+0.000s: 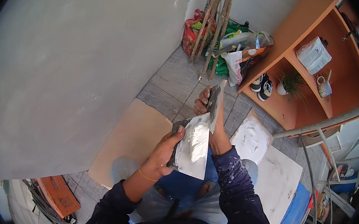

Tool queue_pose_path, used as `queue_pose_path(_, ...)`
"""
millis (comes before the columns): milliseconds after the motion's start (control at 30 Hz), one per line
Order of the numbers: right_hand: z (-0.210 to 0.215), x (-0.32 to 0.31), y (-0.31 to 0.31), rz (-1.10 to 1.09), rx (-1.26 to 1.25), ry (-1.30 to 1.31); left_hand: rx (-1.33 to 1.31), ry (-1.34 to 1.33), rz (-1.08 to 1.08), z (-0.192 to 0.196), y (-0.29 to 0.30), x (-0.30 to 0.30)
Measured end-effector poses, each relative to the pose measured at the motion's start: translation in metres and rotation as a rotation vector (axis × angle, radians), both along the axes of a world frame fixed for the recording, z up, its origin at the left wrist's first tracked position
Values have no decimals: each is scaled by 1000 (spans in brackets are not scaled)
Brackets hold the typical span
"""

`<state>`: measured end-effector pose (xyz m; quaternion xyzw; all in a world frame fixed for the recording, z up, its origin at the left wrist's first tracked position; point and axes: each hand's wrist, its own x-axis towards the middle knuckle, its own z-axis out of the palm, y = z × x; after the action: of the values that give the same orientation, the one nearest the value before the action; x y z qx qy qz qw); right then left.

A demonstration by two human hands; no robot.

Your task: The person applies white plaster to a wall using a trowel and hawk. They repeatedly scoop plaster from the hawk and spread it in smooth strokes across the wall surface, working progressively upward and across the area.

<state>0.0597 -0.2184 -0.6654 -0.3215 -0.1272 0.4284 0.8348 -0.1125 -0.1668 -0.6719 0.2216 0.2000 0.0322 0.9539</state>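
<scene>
While standing by the big smooth grey wall (71, 67), holding two flat tools close to the chest. Left hand (165, 151) wrapped tight round the edge of a flat metal board (193, 150), tipped up a bit, likely so the soft white plaster (198, 142) stays on. Right hand (202, 101) closed round the handle of a thin flat trowel (215, 104), blade on edge against the board's top, as if for scraping. Down below, grey floor tiles (168, 89), a white board with more plaster (252, 138), and an orange wooden shelf (304, 72) off to the right.
</scene>
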Motion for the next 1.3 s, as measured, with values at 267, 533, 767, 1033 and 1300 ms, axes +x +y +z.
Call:
queue_pose_path(267, -32, -70, 8, 464, -949, -1045, -67, 93, 424, 0, 88, -100)
queue_pose_path(533, -18, -54, 74, 539, -672, -786, -114, 170, 639, -11, 97, -167)
queue_pose_path(767, -102, -55, 137, 597, -112, 305, -31, 194, 853, -13, 84, -192)
queue_pose_path(1033, -122, -105, 160, 574, -116, 404, 3, 412, 1038, 48, 51, -238)
queue_pose_path(1300, -185, -86, 165, 807, -38, 275, -164, 329, 1256, -38, -6, -280)
